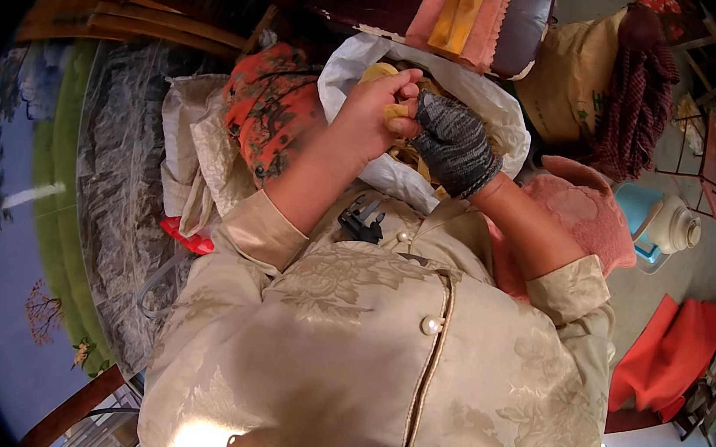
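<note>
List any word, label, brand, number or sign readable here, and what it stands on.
Green printing on the tan sack: too small and partial to read.
White sack in front of the person: no text seen.
Beige jacket: floral pattern only.
No legible text elsewhere.

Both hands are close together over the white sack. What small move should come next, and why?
I'd probably ease the gloved right hand slightly back from the bare left hand: only a small yellowish bit shows between them, and the hands hide how it is held. The white sack gapes open below, so a loose piece might drop in.
</note>
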The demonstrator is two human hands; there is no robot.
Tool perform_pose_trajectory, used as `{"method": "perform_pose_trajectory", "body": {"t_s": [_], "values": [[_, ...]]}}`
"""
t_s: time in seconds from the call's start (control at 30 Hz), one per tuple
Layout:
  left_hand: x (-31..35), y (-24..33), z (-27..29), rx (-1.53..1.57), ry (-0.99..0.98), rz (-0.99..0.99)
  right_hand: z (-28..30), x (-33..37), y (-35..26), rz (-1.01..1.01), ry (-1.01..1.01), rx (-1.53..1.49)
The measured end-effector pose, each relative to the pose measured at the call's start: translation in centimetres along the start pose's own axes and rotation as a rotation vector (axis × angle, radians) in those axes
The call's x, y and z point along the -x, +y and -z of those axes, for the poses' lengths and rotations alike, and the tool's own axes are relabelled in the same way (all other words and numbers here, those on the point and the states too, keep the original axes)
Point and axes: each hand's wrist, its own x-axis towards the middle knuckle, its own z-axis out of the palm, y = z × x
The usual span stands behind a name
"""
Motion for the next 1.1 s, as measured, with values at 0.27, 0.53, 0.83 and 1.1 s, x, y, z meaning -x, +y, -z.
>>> {"method": "perform_pose_trajectory", "body": {"t_s": [0.27,0.53,0.83,1.1], "values": [[0.5,-2.0,-3.4,-1.051,0.173,-0.097,2.3,-1.1,-1.0,-0.023,0.223,0.168],[0.8,-1.3,-4.9,-1.601,0.256,-1.348,3.0,-2.1,-0.5,-0.523,0.054,-0.816],[0.7,-0.4,-3.9,-1.469,0.188,-1.082,3.3,-1.7,-1.8,-0.167,-0.027,-0.042],[1.4,-1.3,-5.5,-0.775,0.174,-0.788,4.2,-2.3,-0.1,-0.010,0.123,0.268]]}}
